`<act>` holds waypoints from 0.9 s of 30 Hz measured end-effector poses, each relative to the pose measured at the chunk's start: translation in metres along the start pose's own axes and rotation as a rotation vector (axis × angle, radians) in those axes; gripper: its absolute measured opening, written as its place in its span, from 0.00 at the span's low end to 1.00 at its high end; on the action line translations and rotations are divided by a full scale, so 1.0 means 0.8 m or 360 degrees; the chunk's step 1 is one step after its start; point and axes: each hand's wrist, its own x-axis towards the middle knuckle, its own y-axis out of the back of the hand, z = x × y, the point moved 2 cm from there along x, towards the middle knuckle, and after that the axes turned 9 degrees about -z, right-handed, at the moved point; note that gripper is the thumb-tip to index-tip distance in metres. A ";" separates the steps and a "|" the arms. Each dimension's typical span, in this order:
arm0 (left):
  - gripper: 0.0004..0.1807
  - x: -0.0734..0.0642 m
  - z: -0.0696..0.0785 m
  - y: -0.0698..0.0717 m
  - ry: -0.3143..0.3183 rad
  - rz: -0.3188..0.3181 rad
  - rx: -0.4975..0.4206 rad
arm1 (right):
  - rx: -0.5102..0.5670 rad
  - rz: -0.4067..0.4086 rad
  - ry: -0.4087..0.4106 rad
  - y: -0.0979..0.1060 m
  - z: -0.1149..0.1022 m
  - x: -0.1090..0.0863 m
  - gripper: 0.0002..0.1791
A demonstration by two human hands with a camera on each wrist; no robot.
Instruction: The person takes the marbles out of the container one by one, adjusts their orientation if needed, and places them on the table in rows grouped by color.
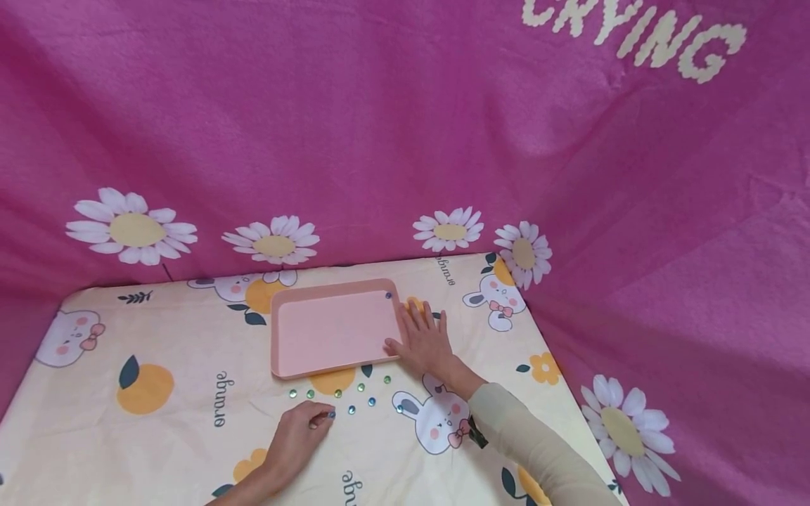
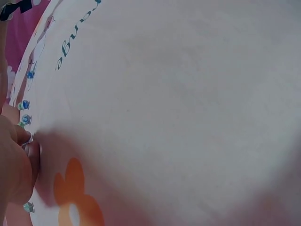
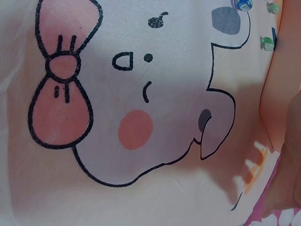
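A pink rectangular tray [image 1: 338, 334] lies on the patterned cloth, with one dark blue marble [image 1: 389, 296] in its far right corner. My right hand [image 1: 427, 344] rests at the tray's right side, fingers spread, thumb over the rim. Below the tray's near edge, my left hand [image 1: 302, 432] pinches a blue marble [image 1: 332, 414] between thumb and fingertips, low over the cloth. Several green marbles [image 1: 338, 393] and blue marbles [image 1: 371, 402] are scattered between that hand and the tray. In the left wrist view, the left fingers [image 2: 33, 157] mostly hide the pinched marble.
The cloth [image 1: 183, 450] is cream, printed with rabbits, oranges and words. Magenta curtains [image 1: 354, 140] with daisies rise behind it and along its right side. One blue marble [image 1: 400, 409] lies apart at the right, on a printed rabbit's ear.
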 end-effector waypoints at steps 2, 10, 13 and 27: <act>0.11 0.001 0.000 -0.001 0.0010 0.0001 0.0038 | -0.0005 -0.0006 -0.0009 0.000 0.000 0.001 0.49; 0.11 0.002 0.002 -0.004 -0.0023 0.0008 0.0197 | -0.0010 -0.0013 -0.0001 0.000 -0.001 0.001 0.49; 0.11 0.003 0.002 -0.005 -0.0034 0.0009 0.0232 | -0.0009 -0.0008 0.0003 0.001 -0.001 0.000 0.49; 0.14 0.001 0.005 -0.002 -0.0027 -0.0006 0.0248 | 0.0019 -0.0042 -0.0013 0.001 -0.001 0.001 0.48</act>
